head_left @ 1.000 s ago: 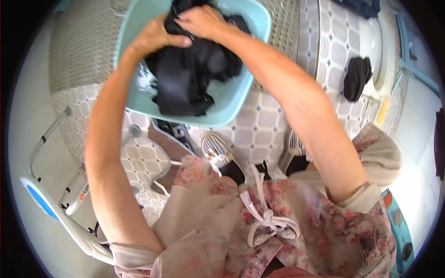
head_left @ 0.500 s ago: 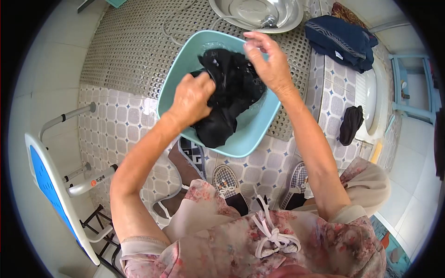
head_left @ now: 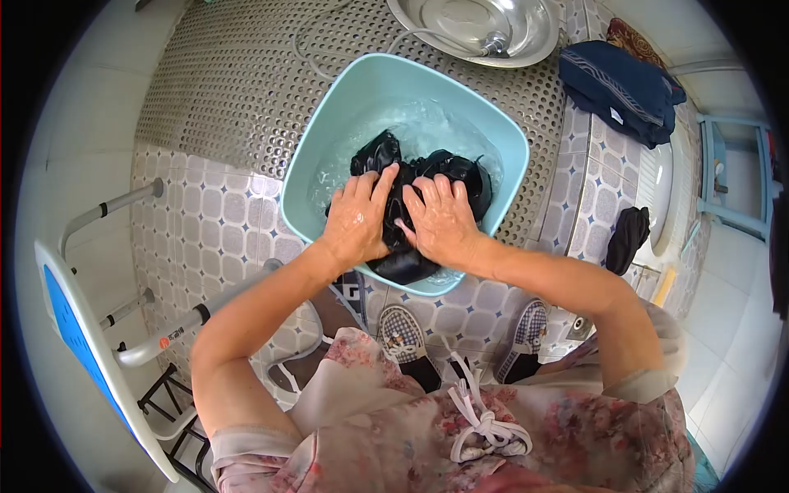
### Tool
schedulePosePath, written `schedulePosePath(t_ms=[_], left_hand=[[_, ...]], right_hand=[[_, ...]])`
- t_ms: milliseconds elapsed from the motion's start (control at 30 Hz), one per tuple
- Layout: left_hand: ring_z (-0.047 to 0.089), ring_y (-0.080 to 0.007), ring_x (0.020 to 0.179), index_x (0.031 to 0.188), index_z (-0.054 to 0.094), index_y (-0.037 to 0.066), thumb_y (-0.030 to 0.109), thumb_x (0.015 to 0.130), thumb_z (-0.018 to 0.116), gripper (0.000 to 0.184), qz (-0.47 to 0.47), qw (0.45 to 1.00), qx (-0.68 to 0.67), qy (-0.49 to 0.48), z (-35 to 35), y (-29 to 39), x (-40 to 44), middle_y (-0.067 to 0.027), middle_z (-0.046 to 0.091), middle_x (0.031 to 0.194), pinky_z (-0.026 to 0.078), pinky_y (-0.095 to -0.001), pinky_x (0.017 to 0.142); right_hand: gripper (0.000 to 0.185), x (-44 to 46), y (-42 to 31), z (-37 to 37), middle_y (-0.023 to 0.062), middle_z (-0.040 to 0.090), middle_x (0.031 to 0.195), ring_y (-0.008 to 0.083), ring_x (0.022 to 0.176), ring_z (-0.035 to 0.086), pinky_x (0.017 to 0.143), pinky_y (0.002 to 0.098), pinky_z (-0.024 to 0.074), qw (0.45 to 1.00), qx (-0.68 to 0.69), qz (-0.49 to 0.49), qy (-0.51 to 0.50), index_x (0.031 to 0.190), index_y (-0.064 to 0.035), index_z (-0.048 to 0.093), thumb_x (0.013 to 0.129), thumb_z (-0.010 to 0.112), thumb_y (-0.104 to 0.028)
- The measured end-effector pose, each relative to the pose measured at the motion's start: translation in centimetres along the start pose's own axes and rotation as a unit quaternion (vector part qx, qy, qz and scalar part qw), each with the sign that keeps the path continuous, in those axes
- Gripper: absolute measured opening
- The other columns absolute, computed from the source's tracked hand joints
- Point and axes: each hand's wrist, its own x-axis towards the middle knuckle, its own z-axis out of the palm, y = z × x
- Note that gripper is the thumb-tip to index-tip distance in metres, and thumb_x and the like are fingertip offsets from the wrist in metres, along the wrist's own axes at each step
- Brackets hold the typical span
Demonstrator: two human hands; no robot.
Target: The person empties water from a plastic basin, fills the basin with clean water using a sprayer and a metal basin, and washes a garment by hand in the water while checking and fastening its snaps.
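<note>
Black wet cloth lies bunched in the light-blue plastic basin, partly under clear, rippling water. My left hand grips the cloth's left side, its fingers bent over the fabric. On the right side my right hand presses down with fingers curled into the folds. The two hands are close together, knuckles up, and the cloth bulges out between, beyond and below them. Fabric hides some of the fingertips.
A metal bowl with a shower head stands beyond the basin on a perforated mat. Folded dark-blue clothing and a black cloth lie on the right ledge. A blue-and-white shower seat stands left.
My right hand has come down from the basin's far rim onto the black cloth. My left hand has shifted slightly right and nearer. The cloth has spread, and more water shows.
</note>
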Motion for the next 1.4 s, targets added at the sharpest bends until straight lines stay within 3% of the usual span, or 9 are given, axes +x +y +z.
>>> schedulePosePath(t_ms=[200,333,467,567,700,900,1133,1333,1400], left_hand=[[0.068,-0.0420,0.082,0.100,0.065,-0.004,0.026,0.061,0.082,0.053,-0.044,0.993,-0.108,-0.032,0.3,-4.5,6.5,-0.0268,0.068,0.083,0.054,-0.0477,0.080],[0.067,-0.0406,0.089,0.082,0.070,0.000,0.029,0.062,0.078,0.036,-0.056,0.973,-0.216,-0.062,0.2,-6.8,9.2,-0.0221,0.070,0.090,0.054,-0.0444,0.084],[0.068,-0.0408,0.093,0.090,0.073,0.002,0.034,0.063,0.076,0.042,-0.043,0.993,0.044,-0.105,1.5,-9.2,11.4,-0.0235,0.071,0.097,0.053,-0.0423,0.086],[0.068,-0.0410,0.093,0.092,0.074,0.000,0.034,0.064,0.076,0.043,-0.147,0.977,-0.136,0.071,1.6,-7.9,10.2,-0.0249,0.071,0.097,0.053,-0.0433,0.087],[0.068,-0.0406,0.091,0.094,0.073,-0.002,0.035,0.066,0.078,0.046,-0.189,0.961,-0.177,0.101,-1.9,-3.2,7.7,-0.0252,0.071,0.093,0.053,-0.0433,0.085],[0.067,-0.0338,0.086,0.104,0.070,0.005,0.023,0.064,0.083,0.046,0.064,0.967,-0.032,0.243,-5.9,1.1,4.7,-0.0128,0.069,0.092,0.055,-0.0410,0.074],[0.060,-0.0240,0.084,0.121,0.059,0.007,0.015,0.046,0.083,0.079,0.248,0.922,0.145,0.260,-6.6,4.0,2.8,-0.0084,0.062,0.101,0.048,-0.0341,0.068],[0.051,-0.0379,0.115,0.140,0.044,0.004,0.044,0.056,0.091,0.104,0.151,0.986,-0.068,0.005,-2.6,5.9,0.1,-0.0184,0.051,0.129,0.042,-0.0479,0.097],[0.047,-0.0382,0.120,0.141,0.042,0.004,0.046,0.056,0.090,0.106,0.097,0.987,-0.012,0.124,-2.5,5.4,-0.2,-0.0195,0.048,0.133,0.041,-0.0500,0.099]], right_hand=[[0.024,5.5,4.5,3.8,0.0189,0.062,0.089,0.0340,0.085,0.064,0.070,0.0424,0.0534,0.999,0.029,-0.024,0.020,0.092,-0.0035,0.059,0.083,0.064,-0.025],[0.029,8.5,6.4,3.4,0.0290,0.068,0.089,0.0393,0.089,0.069,0.084,0.0491,0.0536,0.986,0.086,0.052,-0.136,0.089,0.0000,0.068,0.091,0.055,-0.026],[0.060,12.1,6.4,2.0,0.0246,0.069,0.109,0.0448,0.102,0.066,0.091,0.0516,0.0509,0.940,0.136,0.231,-0.214,0.106,0.0004,0.071,0.107,0.025,-0.040],[0.062,11.4,6.9,2.3,0.0260,0.068,0.111,0.0461,0.104,0.065,0.093,0.0519,0.0501,0.953,0.151,0.239,-0.105,0.105,0.0006,0.072,0.106,0.028,-0.043],[0.065,11.5,7.4,3.5,0.0286,0.067,0.108,0.0498,0.110,0.060,0.099,0.0522,0.0458,0.887,0.246,0.387,-0.054,0.106,0.0060,0.069,0.102,0.030,-0.046],[0.044,7.7,8.3,-1.3,0.0050,0.066,0.103,0.0182,0.096,0.057,0.092,0.0331,0.0431,0.642,0.712,0.285,0.007,0.105,0.0023,0.065,0.096,0.050,-0.038],[0.065,7.5,9.7,-5.5,0.0139,0.050,0.140,0.0246,0.131,0.043,0.111,0.0406,0.0328,0.818,0.534,0.213,-0.017,0.140,-0.0031,0.051,0.094,0.056,-0.050],[0.098,7.9,7.5,-4.0,0.0271,0.021,0.159,0.0574,0.142,0.014,0.115,0.0622,0.0186,0.893,0.315,0.266,-0.182,0.152,-0.0218,0.038,0.075,0.064,-0.076],[0.085,7.2,6.7,-2.8,0.0234,0.030,0.156,0.0518,0.139,0.024,0.112,0.0619,0.0266,0.920,0.234,0.238,-0.205,0.146,-0.0239,0.048,0.076,0.068,-0.067]])
